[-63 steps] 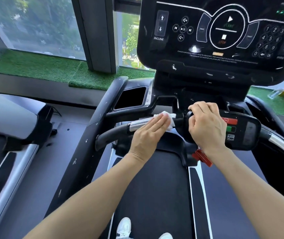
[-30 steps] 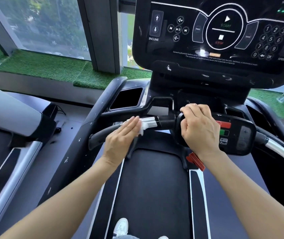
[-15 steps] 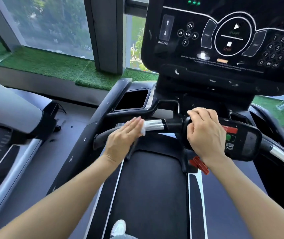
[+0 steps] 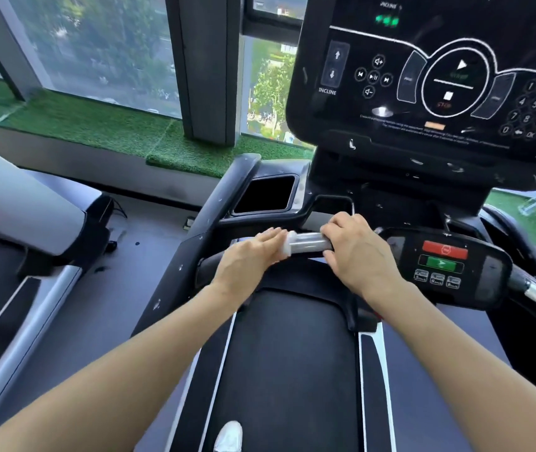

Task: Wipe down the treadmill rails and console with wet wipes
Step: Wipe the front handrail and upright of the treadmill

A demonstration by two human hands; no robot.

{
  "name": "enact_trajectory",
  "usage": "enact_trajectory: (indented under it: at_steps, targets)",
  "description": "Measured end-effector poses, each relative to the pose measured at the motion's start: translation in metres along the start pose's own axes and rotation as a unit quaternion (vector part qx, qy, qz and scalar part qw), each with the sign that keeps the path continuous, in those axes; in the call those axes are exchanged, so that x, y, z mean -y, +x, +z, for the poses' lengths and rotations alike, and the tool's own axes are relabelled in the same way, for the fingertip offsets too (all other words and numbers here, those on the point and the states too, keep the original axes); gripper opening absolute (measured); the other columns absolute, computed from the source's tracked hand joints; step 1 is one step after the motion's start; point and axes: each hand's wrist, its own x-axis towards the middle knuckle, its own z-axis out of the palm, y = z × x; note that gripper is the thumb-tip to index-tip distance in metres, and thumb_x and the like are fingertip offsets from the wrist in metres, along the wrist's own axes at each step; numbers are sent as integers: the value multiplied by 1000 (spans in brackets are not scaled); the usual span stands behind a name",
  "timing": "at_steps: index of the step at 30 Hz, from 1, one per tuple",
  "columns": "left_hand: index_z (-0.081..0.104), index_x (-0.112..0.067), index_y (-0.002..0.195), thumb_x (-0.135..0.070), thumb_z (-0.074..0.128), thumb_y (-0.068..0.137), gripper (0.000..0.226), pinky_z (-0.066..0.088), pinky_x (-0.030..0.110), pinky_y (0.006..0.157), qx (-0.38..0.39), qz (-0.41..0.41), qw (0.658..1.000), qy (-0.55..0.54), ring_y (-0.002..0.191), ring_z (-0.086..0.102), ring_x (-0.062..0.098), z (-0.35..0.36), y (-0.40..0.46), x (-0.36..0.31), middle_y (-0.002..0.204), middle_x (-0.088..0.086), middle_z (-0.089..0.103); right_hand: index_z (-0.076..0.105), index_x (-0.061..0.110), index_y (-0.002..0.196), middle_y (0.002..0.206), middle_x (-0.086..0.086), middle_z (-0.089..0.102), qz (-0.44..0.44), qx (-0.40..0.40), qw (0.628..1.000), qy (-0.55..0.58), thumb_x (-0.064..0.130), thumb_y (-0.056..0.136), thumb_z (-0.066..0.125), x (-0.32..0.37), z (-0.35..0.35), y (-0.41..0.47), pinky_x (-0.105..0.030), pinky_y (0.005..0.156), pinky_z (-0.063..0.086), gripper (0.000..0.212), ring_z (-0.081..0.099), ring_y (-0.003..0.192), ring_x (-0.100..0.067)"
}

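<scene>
We keep left hand (image 4: pixel 247 256) flat, pressing wet wipe (image 4: pixel 284 247) at 9 o'clock of right hand (image 4: pixel 356 252), whose grip wraps handlebar (image 4: pixel 309 243); overlap strokes.

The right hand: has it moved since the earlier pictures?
Yes. The right hand has slid left off the small control panel and now grips the silver handlebar section beside the left hand.

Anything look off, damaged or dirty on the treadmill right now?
Nothing damaged or askew. White specks dot the black left side rail, and smudges mark the console; neither is wiped yet. The left hand presses the wet wipe on the silver grip bar, beside the right hand.
</scene>
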Motion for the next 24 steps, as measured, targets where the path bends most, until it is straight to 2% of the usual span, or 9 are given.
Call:
enact_trajectory:
  at_steps: [3, 5, 8, 11, 16, 18, 20, 22, 24]
  targets:
    - [63, -17, 104, -34, 51, 87, 27, 53, 29, 67, 19, -67, 997, -16, 78, 68, 21, -24, -29, 31, 103, -13, 61, 59, 13, 109, 116, 0, 51, 16, -5, 1000, 7, 18, 92, 53, 5, 5, -3, -31, 77, 47, 19, 40, 111, -20]
    - [63, -13, 99, -43, 42, 89, 38, 50, 28, 67, 37, -87, 995, -19, 80, 65, 22, -26, -27, 31, 102, -11, 59, 59, 13, 110, 116, 0, 52, 22, -7, 1000, 8, 18, 93, 52, 9, 6, -3, -31, 78, 48, 18, 40, 112, -21]
    - [68, -11, 111, -40, 47, 90, 41, 53, 33, 81, 49, -66, 994, -65, 105, 65, 16, -16, 2, -1, 119, -4, 66, 58, 14, 111, 116, 1, 50, 24, -2, 1000, -4, 18, 95, 50, 13, 7, -1, -30, 77, 48, 18, 40, 113, -19]
    - [61, -13, 127, -24, 57, 94, 35, 39, 32, 105, 83, -56, 988, -114, 130, 46, 15, -4, 25, -28, 138, 0, 52, 58, 15, 109, 115, 3, 50, 30, 9, 999, -12, 16, 95, 49, 15, 6, 2, -29, 72, 47, 16, 39, 112, -18]
    - [65, -16, 120, -31, 58, 89, 35, 47, 29, 98, 45, -94, 986, -132, 118, 56, 11, -19, -11, 20, 129, -5, 60, 58, 16, 110, 115, 5, 50, 47, 18, 999, 0, 12, 94, 49, 14, 7, -1, -33, 71, 51, 19, 39, 111, -17]
    - [66, -15, 119, -24, 64, 88, 32, 46, 26, 99, 45, -112, 984, -129, 113, 58, 6, -22, -24, 38, 125, -11, 61, 59, 16, 108, 112, 5, 49, 51, 17, 999, -4, 10, 93, 50, 17, 6, -1, -31, 69, 51, 18, 39, 109, -17]
    - [68, -13, 113, -18, 67, 87, 26, 48, 25, 90, 52, -107, 986, -112, 101, 61, 2, -24, -25, 41, 114, -19, 64, 59, 15, 105, 112, 4, 49, 49, 18, 999, -11, 10, 93, 51, 21, 5, 0, -31, 69, 51, 16, 40, 108, -17]
    - [68, -13, 111, -20, 67, 87, 25, 50, 30, 78, 54, -84, 992, -78, 94, 65, 13, -26, -19, 35, 108, -12, 69, 59, 16, 104, 111, 5, 49, 42, 15, 999, -14, 12, 93, 52, 26, 6, 1, -31, 68, 51, 14, 41, 108, -17]
    - [66, -14, 117, -22, 68, 86, 32, 48, 28, 79, 57, -74, 994, -64, 103, 64, 19, -24, -12, 29, 118, -8, 67, 59, 16, 106, 112, 5, 49, 27, 18, 999, -13, 13, 93, 52, 35, 10, 5, -30, 68, 51, 15, 41, 109, -16]
